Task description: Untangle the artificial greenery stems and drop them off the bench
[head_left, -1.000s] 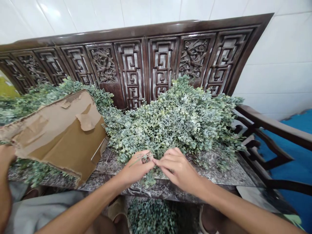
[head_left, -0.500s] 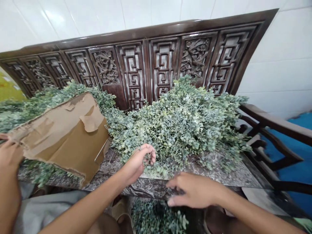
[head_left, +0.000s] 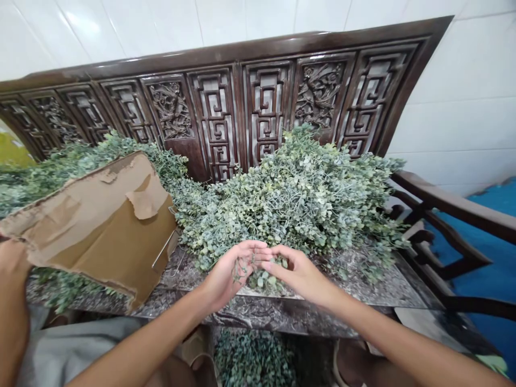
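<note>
My left hand (head_left: pixel 231 271) is palm-up at the front of the bench, fingers partly curled around a thin artificial leaf sprig (head_left: pixel 241 269). My right hand (head_left: pixel 300 274) meets its fingertips from the right, thumb and fingers closed together with small green leaves between them. Whether both hands grip the same stem is hidden. Just behind them rises a large heap of artificial eucalyptus-like greenery (head_left: pixel 298 199), pale green and bluish.
A torn cardboard piece (head_left: pixel 108 236) leans at left, near another person's hand (head_left: pixel 14 263). The dark carved bench (head_left: pixel 217 54) has an armrest (head_left: pixel 455 207) at right. More greenery (head_left: pixel 253 360) lies below the seat edge. Something blue (head_left: pixel 475 242) is beyond the armrest.
My right hand has moved up and left to meet my left hand, its fingers closing on leaves. My left hand has turned its palm upward and its fingers have loosened.
</note>
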`<state>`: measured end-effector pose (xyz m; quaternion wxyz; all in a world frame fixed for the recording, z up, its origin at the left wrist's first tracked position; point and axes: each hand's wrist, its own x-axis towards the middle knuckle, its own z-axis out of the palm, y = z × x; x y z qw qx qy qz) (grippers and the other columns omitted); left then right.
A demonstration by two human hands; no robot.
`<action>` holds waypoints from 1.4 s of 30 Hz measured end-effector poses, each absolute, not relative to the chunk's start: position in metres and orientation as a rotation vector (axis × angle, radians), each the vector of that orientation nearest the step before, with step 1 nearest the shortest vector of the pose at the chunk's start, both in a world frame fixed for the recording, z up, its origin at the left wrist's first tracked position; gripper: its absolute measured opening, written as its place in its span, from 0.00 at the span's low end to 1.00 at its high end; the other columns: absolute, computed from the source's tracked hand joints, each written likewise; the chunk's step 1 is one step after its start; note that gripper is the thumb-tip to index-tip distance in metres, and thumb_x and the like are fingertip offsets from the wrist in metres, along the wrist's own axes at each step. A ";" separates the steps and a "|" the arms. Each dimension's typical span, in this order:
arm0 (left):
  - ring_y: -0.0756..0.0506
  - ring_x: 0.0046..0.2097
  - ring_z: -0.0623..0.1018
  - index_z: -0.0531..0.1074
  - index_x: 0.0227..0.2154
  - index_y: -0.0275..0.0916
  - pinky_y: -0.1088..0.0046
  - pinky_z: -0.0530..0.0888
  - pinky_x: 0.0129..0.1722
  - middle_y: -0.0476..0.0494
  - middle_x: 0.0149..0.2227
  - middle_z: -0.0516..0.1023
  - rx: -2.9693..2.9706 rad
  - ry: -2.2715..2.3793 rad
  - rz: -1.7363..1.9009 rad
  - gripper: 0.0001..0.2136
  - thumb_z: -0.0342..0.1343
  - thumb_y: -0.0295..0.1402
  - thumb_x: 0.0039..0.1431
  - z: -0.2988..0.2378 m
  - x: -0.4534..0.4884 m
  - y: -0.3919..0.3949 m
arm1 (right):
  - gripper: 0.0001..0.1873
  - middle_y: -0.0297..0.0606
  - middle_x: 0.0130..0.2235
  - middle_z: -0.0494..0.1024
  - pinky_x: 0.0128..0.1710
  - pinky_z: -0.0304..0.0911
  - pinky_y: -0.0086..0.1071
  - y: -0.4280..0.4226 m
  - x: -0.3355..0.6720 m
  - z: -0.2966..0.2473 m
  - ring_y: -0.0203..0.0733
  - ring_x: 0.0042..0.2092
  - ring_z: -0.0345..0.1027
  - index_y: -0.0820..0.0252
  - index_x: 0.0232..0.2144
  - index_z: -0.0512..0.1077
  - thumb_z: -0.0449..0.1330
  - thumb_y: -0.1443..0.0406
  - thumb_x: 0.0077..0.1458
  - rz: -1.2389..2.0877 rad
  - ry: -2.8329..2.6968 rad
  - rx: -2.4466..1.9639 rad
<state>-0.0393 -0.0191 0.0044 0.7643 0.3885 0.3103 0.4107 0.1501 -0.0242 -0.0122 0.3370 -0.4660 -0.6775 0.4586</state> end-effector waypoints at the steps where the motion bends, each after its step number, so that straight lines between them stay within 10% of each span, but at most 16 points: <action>1: 0.40 0.51 0.76 0.77 0.42 0.35 0.65 0.69 0.55 0.37 0.45 0.79 0.879 0.721 0.888 0.14 0.54 0.31 0.53 0.005 -0.040 -0.019 | 0.17 0.32 0.29 0.74 0.28 0.54 0.29 -0.022 0.153 -0.011 0.34 0.26 0.58 0.59 0.41 0.77 0.61 0.53 0.59 1.181 -1.775 -1.258; 15: 0.48 0.30 0.76 0.74 0.32 0.37 0.70 0.72 0.36 0.49 0.26 0.76 1.192 1.027 0.685 0.10 0.66 0.35 0.48 0.005 -0.050 -0.020 | 0.19 0.29 0.24 0.69 0.23 0.49 0.28 -0.014 0.165 -0.015 0.32 0.22 0.54 0.58 0.31 0.75 0.57 0.50 0.61 1.190 -1.809 -1.285; 19: 0.47 0.30 0.77 0.74 0.35 0.37 0.70 0.73 0.37 0.48 0.25 0.78 1.153 1.045 0.698 0.14 0.68 0.36 0.46 0.004 -0.050 -0.023 | 0.12 0.37 0.38 0.79 0.42 0.65 0.36 -0.017 0.164 -0.017 0.44 0.40 0.71 0.56 0.37 0.77 0.57 0.57 0.63 0.937 -1.919 -1.206; 29: 0.49 0.30 0.76 0.71 0.27 0.38 0.71 0.71 0.39 0.50 0.23 0.77 1.176 1.007 0.821 0.05 0.62 0.31 0.52 0.009 -0.044 -0.026 | 0.20 0.44 0.63 0.66 0.60 0.51 0.53 -0.036 0.160 -0.007 0.55 0.64 0.54 0.52 0.56 0.71 0.60 0.62 0.62 0.117 -2.190 -1.120; 42: 0.50 0.32 0.74 0.75 0.31 0.36 0.74 0.70 0.34 0.50 0.29 0.75 1.158 1.045 0.853 0.06 0.64 0.31 0.50 0.006 -0.043 -0.029 | 0.08 0.38 0.38 0.82 0.45 0.54 0.42 -0.038 0.152 -0.015 0.44 0.43 0.71 0.56 0.42 0.77 0.59 0.67 0.63 0.353 -2.142 -0.965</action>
